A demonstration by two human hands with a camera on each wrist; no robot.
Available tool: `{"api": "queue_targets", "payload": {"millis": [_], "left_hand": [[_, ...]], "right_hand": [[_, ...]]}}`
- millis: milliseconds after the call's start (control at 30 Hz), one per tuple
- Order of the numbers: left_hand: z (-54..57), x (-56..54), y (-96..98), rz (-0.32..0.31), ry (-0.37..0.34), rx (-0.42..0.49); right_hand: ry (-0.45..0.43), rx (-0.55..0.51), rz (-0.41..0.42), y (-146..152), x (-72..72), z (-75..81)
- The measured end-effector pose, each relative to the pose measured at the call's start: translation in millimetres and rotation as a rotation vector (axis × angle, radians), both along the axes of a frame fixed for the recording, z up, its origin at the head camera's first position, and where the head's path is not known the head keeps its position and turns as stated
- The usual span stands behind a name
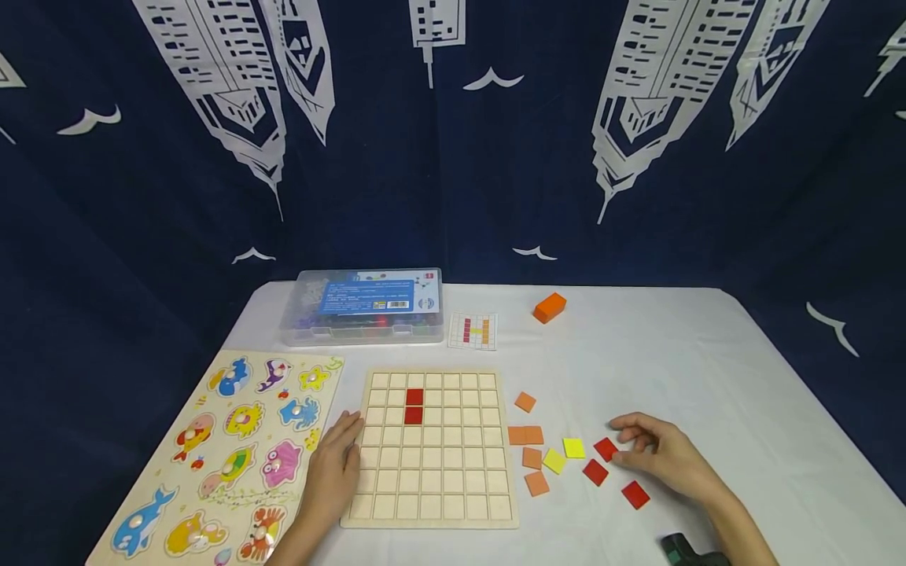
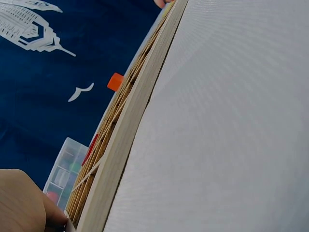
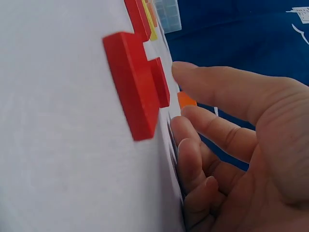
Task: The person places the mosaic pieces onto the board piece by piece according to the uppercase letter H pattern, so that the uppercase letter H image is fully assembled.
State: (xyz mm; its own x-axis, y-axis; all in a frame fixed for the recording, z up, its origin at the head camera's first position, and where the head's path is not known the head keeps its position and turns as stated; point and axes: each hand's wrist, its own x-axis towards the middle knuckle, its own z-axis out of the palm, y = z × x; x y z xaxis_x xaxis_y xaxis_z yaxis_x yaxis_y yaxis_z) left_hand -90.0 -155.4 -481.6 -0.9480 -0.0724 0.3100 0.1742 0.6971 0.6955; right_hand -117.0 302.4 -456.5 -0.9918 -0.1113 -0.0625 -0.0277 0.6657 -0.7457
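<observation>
A wooden grid board [image 1: 467,460] lies at the table's middle front, with two red square tiles [image 1: 414,415] set one above the other in its upper left part. My left hand [image 1: 333,468] rests with its fingers along the board's left edge. To the right of the board, my right hand [image 1: 665,456] hovers at the loose red tiles [image 1: 595,472], its thumb beside the farthest one. Its thumb and fingers are apart in the right wrist view, with nothing between them; a nearer red tile [image 3: 130,87] lies to their left. Loose yellow tiles [image 1: 574,448] and several orange tiles [image 1: 532,457] lie nearer the board.
A peg puzzle [image 1: 166,497] with sea animals lies left of the board, partly under my left forearm. Behind are a clear plastic box [image 1: 368,306], a pattern card [image 1: 473,331] and an orange block [image 1: 550,307]. A dark blue curtain [image 1: 439,181] hangs beyond the table.
</observation>
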Motion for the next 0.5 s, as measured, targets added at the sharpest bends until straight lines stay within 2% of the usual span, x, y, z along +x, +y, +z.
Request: {"api": "queue_targets", "payload": {"millis": [500], "left_hand": [[-0.6, -0.3, 0.0, 0.004, -0.005, 0.004]], "right_hand": [[0.019, 0.035, 0.021, -3.1, 0.0, -2.1]]}}
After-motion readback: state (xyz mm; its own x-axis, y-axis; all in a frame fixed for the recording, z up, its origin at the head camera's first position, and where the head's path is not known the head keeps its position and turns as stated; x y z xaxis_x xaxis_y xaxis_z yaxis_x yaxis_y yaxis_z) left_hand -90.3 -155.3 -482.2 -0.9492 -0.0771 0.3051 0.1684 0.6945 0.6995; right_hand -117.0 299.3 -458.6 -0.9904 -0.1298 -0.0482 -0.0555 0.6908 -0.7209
